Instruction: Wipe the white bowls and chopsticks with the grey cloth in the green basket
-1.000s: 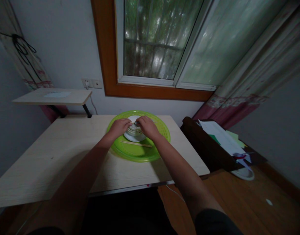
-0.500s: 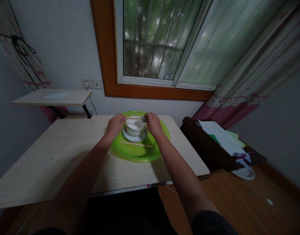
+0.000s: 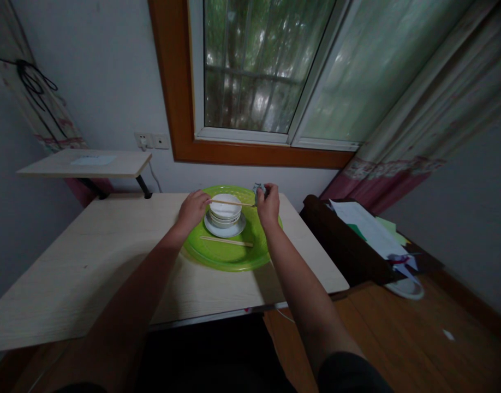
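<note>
A round green tray [image 3: 218, 256] lies on the pale wooden table [image 3: 90, 262]. On it stands a white bowl [image 3: 225, 206] stacked on other bowls and a white saucer [image 3: 225, 228]. My left hand [image 3: 193, 208] is closed on the end of a thin chopstick [image 3: 232, 203] that lies across the bowl's rim. My right hand [image 3: 268, 203] is raised at the tray's right side, pinching a small grey object [image 3: 258, 189] that I cannot make out. A second chopstick [image 3: 226, 241] lies flat on the tray in front of the saucer.
A small side shelf [image 3: 84, 162] juts from the wall at the left. A dark piece of furniture [image 3: 349, 245] with papers [image 3: 373, 229] stands right of the table. A window and a curtain [image 3: 418, 125] are behind. A white dish [image 3: 406, 288] lies on the wooden floor.
My right hand has drawn away from the bowl to the right and upward with the small grey object. My left hand stayed at the bowl's left, and the chopstick is uncovered across the rim.
</note>
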The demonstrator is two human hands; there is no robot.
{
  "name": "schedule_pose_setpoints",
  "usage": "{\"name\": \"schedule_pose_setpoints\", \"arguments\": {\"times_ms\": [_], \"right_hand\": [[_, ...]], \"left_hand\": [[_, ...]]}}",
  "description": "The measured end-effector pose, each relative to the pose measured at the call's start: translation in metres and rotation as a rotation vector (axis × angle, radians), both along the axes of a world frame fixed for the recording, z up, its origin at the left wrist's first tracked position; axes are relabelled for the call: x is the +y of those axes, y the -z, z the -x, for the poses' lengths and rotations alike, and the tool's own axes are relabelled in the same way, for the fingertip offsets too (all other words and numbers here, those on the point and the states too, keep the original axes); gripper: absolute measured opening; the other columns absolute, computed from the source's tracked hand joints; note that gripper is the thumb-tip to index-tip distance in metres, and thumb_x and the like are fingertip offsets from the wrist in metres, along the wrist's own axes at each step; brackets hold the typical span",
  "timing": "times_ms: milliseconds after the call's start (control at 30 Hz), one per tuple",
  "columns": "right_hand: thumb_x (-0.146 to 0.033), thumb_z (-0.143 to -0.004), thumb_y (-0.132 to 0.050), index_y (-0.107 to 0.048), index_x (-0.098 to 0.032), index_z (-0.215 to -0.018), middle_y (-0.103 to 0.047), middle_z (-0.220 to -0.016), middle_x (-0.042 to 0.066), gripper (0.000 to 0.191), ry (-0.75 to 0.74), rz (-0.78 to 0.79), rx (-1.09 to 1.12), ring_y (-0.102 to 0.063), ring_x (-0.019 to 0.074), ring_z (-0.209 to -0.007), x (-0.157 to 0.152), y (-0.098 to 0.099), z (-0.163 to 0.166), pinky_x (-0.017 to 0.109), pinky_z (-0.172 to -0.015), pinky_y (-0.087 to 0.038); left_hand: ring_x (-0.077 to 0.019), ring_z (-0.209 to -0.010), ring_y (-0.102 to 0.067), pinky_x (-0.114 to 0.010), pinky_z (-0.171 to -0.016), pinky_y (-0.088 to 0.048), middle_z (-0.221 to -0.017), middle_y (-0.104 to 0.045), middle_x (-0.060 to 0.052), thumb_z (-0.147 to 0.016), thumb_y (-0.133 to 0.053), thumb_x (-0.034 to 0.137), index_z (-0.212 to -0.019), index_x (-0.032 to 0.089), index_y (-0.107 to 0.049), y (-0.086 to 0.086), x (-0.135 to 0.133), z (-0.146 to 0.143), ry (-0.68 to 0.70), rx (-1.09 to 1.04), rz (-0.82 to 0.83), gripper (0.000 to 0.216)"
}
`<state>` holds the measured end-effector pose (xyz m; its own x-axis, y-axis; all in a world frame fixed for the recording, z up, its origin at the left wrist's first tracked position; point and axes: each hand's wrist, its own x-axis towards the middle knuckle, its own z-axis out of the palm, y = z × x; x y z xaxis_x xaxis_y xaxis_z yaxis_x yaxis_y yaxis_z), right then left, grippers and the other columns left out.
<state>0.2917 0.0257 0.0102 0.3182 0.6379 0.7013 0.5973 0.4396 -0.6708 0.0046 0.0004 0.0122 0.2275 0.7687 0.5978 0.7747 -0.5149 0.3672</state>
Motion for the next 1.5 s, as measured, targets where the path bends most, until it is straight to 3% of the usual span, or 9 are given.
{"name": "schedule_pose_setpoints", "arguments": {"times_ms": [200, 267, 400, 600, 767, 867, 1133, 1333, 1500], "right_hand": [[-0.051, -0.091, -0.065, -0.06, -0.022, -0.12, -0.071, -0.107, 0.011, 0.041, -0.243, 0.047, 0.002, -0.067, 0.0261, -0.097, -0.007, -0.003, 0.013, 0.043, -0.091, -0.056], [-0.051, -0.089, -0.068, -0.063, -0.023, -0.123, -0.072, -0.105, 0.009, 0.045, -0.345, 0.082, 0.0, -0.068, 0.0246, -0.093, -0.011, -0.005, 0.016, 0.042, -0.089, -0.057], [-0.052, -0.087, -0.068, -0.07, -0.024, -0.108, -0.075, -0.104, 0.007, 0.035, -0.453, 0.134, -0.029, -0.069, 0.0246, -0.093, -0.016, -0.007, 0.018, 0.042, -0.09, -0.057], [-0.054, -0.085, -0.069, -0.061, -0.024, -0.096, -0.069, -0.095, 0.005, 0.033, -0.357, 0.119, 0.021, -0.064, 0.0229, -0.088, -0.01, -0.004, 0.015, 0.038, -0.084, -0.054], [-0.056, -0.086, -0.066, -0.053, -0.025, -0.09, -0.06, -0.084, 0.0, 0.034, -0.227, 0.076, 0.014, -0.056, 0.02, -0.081, -0.01, -0.006, 0.012, 0.035, -0.08, -0.05], [-0.057, -0.089, -0.063, -0.053, -0.025, -0.093, -0.062, -0.087, 0.001, 0.034, -0.208, 0.067, 0.038, -0.057, 0.0201, -0.082, -0.011, -0.009, 0.011, 0.035, -0.081, -0.05], [-0.06, -0.093, -0.059, -0.054, -0.025, -0.101, -0.066, -0.1, 0.005, 0.037, -0.092, 0.015, 0.14, -0.062, 0.0213, -0.092, -0.01, -0.01, 0.004, 0.036, -0.085, -0.053], [-0.058, -0.093, -0.061, -0.056, -0.025, -0.103, -0.07, -0.099, 0.006, 0.035, -0.243, 0.024, 0.063, -0.065, 0.0228, -0.095, -0.019, -0.013, 0.01, 0.038, -0.089, -0.054], [-0.052, -0.097, -0.06, -0.061, -0.025, -0.111, -0.073, -0.117, 0.009, 0.031, -0.461, 0.063, 0.001, -0.068, 0.0243, -0.108, -0.023, -0.012, 0.016, 0.043, -0.098, -0.055]], "left_hand": [[-0.0266, -0.1, -0.065, -0.041, -0.094, -0.051, -0.096, -0.073, -0.01, -0.101, -0.055, 0.027, -0.088, 0.019, -0.072, -0.002, -0.002, -0.006, 0.175, 0.048, 0.038, 0.023], [-0.026, -0.097, -0.065, -0.04, -0.092, -0.052, -0.096, -0.073, -0.009, -0.101, -0.054, 0.026, -0.088, 0.019, -0.071, 0.0, -0.001, -0.005, 0.166, 0.025, 0.042, 0.023], [-0.0256, -0.098, -0.066, -0.039, -0.092, -0.053, -0.099, -0.073, -0.009, -0.101, -0.051, 0.024, -0.089, 0.021, -0.071, 0.004, 0.002, -0.002, 0.065, -0.024, 0.049, 0.024], [-0.0264, -0.099, -0.066, -0.039, -0.092, -0.053, -0.102, -0.073, -0.01, -0.1, -0.052, 0.025, -0.091, 0.02, -0.073, 0.003, 0.002, 0.0, -0.043, -0.03, 0.075, 0.023], [-0.0263, -0.099, -0.066, -0.038, -0.092, -0.053, -0.1, -0.073, -0.009, -0.101, -0.051, 0.026, -0.09, 0.021, -0.072, 0.003, 0.001, 0.0, -0.033, -0.022, 0.064, 0.024], [-0.0265, -0.099, -0.066, -0.039, -0.092, -0.053, -0.1, -0.074, -0.009, -0.1, -0.05, 0.025, -0.09, 0.021, -0.072, 0.004, 0.002, 0.0, -0.011, -0.022, 0.048, 0.025], [-0.0271, -0.098, -0.067, -0.038, -0.09, -0.053, -0.099, -0.075, -0.011, -0.099, -0.05, 0.025, -0.09, 0.02, -0.072, 0.004, 0.002, 0.002, -0.114, -0.022, 0.066, 0.024], [-0.0279, -0.099, -0.067, -0.04, -0.091, -0.053, -0.1, -0.075, -0.011, -0.1, -0.049, 0.025, -0.09, 0.02, -0.072, 0.005, 0.002, 0.0, -0.048, -0.004, 0.07, 0.026], [-0.0271, -0.098, -0.067, -0.039, -0.09, -0.054, -0.1, -0.075, -0.01, -0.099, -0.051, 0.025, -0.09, 0.022, -0.073, 0.003, 0.001, -0.001, -0.043, -0.022, 0.063, 0.025]]}}
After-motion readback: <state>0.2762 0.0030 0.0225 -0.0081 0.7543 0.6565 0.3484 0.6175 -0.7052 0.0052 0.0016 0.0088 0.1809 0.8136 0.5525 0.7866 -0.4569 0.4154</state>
